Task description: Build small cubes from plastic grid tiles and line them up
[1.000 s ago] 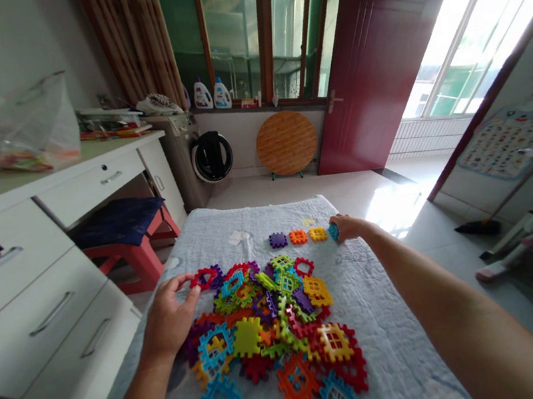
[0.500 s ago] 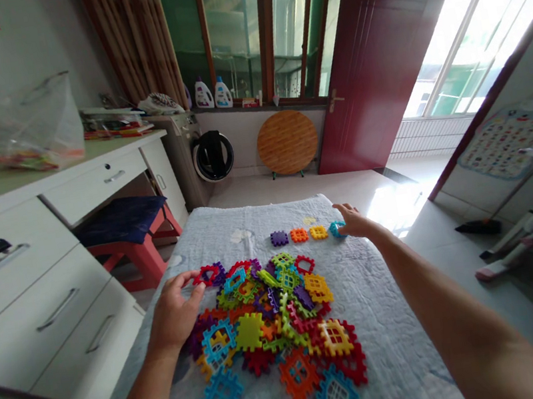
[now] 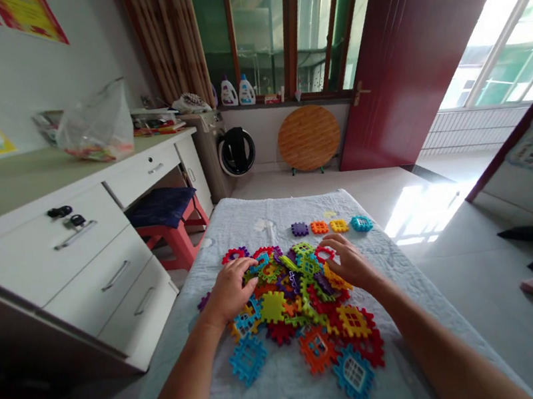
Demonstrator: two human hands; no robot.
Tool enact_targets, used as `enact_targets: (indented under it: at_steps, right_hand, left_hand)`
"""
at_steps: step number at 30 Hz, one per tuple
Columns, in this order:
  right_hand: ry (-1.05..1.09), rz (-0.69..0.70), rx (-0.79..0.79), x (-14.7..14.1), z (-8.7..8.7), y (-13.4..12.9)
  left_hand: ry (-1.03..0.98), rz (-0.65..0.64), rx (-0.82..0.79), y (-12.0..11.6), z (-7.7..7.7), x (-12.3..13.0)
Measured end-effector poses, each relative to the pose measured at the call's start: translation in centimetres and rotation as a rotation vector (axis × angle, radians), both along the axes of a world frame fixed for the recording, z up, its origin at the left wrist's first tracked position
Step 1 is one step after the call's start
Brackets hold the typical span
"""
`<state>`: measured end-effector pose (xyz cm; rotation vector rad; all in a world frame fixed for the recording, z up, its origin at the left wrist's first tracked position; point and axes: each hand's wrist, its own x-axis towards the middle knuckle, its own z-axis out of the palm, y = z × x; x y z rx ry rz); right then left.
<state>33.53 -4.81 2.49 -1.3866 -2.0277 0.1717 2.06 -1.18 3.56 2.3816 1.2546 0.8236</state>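
My left hand (image 3: 234, 287) is over the left side of a pile of toothed plastic building tiles, thumb and fingers apart. Its fingertips are close to a light-blue tile (image 3: 262, 262); whether they touch is unclear. At the pile's right edge, my right hand (image 3: 351, 261) has its fingers spread around a red ring-shaped tile (image 3: 324, 254), which lies between thumb and forefinger. Beyond the pile a row runs left to right: a purple tile (image 3: 299, 228), an orange tile (image 3: 319, 227), a yellow tile (image 3: 339, 226) and a blue tile (image 3: 361, 223). My hands cover parts of the pile.
A pale blue quilted cloth (image 3: 269, 216) covers the surface under the tiles. On the left stand a white desk (image 3: 97, 253) with drawers and a pink stool (image 3: 180, 243) with a dark cushion. A round wooden tabletop (image 3: 309, 137) leans at the back beside a red door (image 3: 406, 56).
My right hand has left the blue tile at the row's right end and come back to the pile. My left hand has moved right over the pile. The view has turned slightly left.
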Motion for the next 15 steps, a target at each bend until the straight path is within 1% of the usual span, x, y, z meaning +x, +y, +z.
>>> enact_targets:
  at_steps: [4,9,11,15]
  right_hand:
    - [0.078,-0.068,0.016,0.2,-0.8,-0.3]
    - [0.128,-0.080,0.011,0.2,-1.4,-0.3]
    - [0.138,-0.082,0.012,0.2,-1.7,-0.2]
    - [0.131,-0.082,0.008,0.2,-2.2,0.0]
  left_hand:
    - [-0.042,0.039,-0.009,-0.1,0.2,0.3]
    - [-0.185,0.143,-0.075,-0.5,0.6,0.3]
    - [-0.270,0.148,-0.098,-0.5,0.7,0.3]
    - [-0.414,0.109,-0.163,-0.5,0.6,0.4]
